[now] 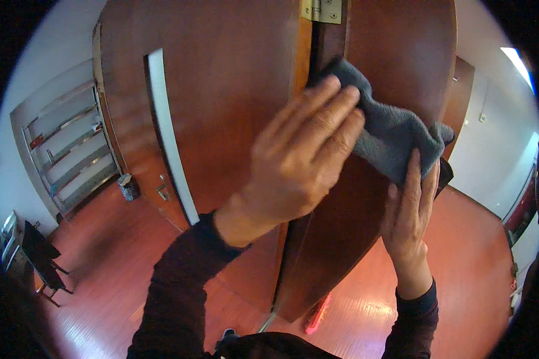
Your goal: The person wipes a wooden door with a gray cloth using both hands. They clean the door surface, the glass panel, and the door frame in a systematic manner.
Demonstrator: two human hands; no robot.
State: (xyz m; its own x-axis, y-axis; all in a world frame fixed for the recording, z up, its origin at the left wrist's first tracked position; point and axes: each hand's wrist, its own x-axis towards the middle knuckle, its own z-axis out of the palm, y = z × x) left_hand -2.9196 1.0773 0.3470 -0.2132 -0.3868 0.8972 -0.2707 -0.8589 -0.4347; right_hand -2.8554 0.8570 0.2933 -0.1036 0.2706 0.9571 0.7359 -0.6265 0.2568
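Note:
A grey cloth (388, 130) is stretched across the brown wooden door frame (402, 54), just right of the door's hinge edge. My left hand (292, 161) presses the cloth's upper left end with its fingers, close to the gap beside the door (238, 89). Lower down on the right, my right hand (408, 215) holds the cloth's other end at the outer edge of the frame. A metal hinge (328, 11) shows above both hands. The door stands open and has a narrow glass pane (170, 130) and a lever handle (162, 190).
Left of the door, a metal rack (72, 143) leans by the wall, with a patterned bin (128, 186) near it. A dark folding chair (40, 256) stands at far left. A red object (317, 316) lies on the reddish floor (467, 269) below the frame.

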